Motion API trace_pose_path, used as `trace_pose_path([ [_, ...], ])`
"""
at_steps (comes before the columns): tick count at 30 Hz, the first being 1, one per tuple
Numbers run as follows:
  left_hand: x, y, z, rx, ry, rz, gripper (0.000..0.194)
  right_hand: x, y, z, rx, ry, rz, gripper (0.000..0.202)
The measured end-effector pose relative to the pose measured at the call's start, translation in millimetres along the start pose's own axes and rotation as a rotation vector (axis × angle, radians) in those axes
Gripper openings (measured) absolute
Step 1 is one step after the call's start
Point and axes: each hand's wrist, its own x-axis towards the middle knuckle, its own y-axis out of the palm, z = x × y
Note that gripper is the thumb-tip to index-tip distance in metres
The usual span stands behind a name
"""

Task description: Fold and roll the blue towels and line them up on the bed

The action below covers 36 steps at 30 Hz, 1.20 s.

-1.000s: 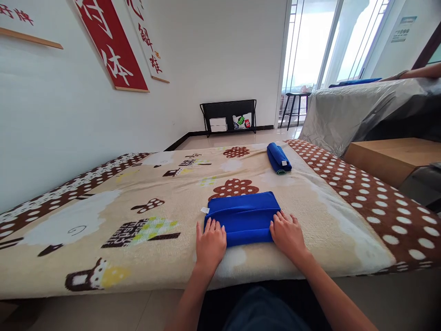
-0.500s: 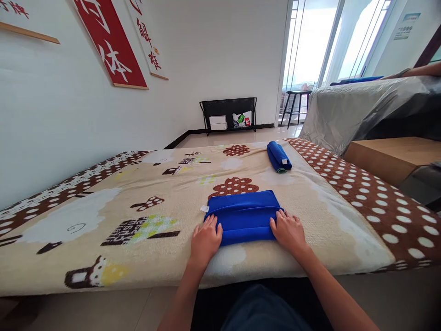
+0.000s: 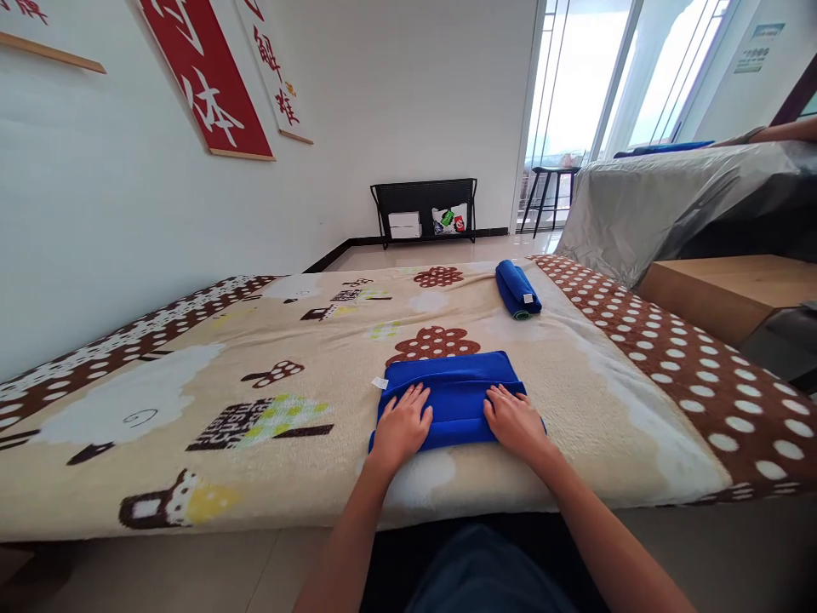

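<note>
A blue towel (image 3: 456, 392) lies folded flat near the front edge of the blanket, with a white tag (image 3: 380, 384) sticking out at its left. My left hand (image 3: 403, 426) rests on the towel's left part, fingers stretched out and pointing away from me. On the right part lies my right hand (image 3: 516, 423), likewise flat with its fingers extended. Neither hand grips the cloth. Farther back and to the right is a rolled blue towel (image 3: 516, 288) with a small white tag and a green edge at its end.
A beige patterned blanket (image 3: 306, 477) with brown polka-dot borders covers the surface before me. Beyond it stands a black rack (image 3: 422, 197). At the right are a plastic-covered table (image 3: 629, 200), another person's arm (image 3: 788, 130), a cardboard box (image 3: 715, 281) and a black stool (image 3: 547, 191).
Both hands have moved inward from the towel's side edges onto its top. The towel's lower corners now show beside the hands. The rolled towel has stayed in place.
</note>
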Motion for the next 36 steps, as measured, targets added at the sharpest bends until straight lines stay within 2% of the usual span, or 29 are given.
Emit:
trace_pose_path([
  [3,-12,-0.7,16,0.017,-0.114,-0.048,0.049,-8,-7,-21,-0.040,0.095,-0.037,0.036],
  [6,-18,1.9,16,0.031,-0.165,-0.083,0.050,-10,-13,-25,-0.075,0.142,-0.082,0.037],
  [10,-18,4.2,12,0.039,-0.159,-0.092,0.051,-1,-13,-15,-0.065,0.043,-0.123,0.044],
  [14,-18,0.7,21,0.020,-0.134,-0.057,0.050,7,-6,-20,-0.027,-0.104,-0.035,0.043],
  [19,-24,-4.3,30,0.006,-0.115,-0.040,0.049,2,-5,-42,-0.067,0.023,-0.055,0.044],
  [21,-25,-6.2,25,0.020,-0.129,-0.062,0.048,0,-8,-42,-0.087,0.060,-0.081,0.043],
  [24,-24,-8.6,6,0.040,-0.124,-0.089,0.048,4,-11,-32,-0.079,0.030,-0.100,0.039],
  [28,-11,-5.0,-31,-0.026,0.093,0.000,0.045,28,-7,-24,-0.035,0.023,-0.092,0.036],
  [32,9,4.8,-59,-0.125,0.275,0.085,0.047,64,0,-45,-0.032,0.136,-0.070,0.026],
  [34,18,5.7,-61,-0.168,0.310,0.098,0.046,78,2,-61,-0.030,0.168,-0.057,0.029],
  [36,26,1.5,-51,-0.210,0.335,0.098,0.044,88,2,-76,-0.021,0.187,-0.048,0.033],
])
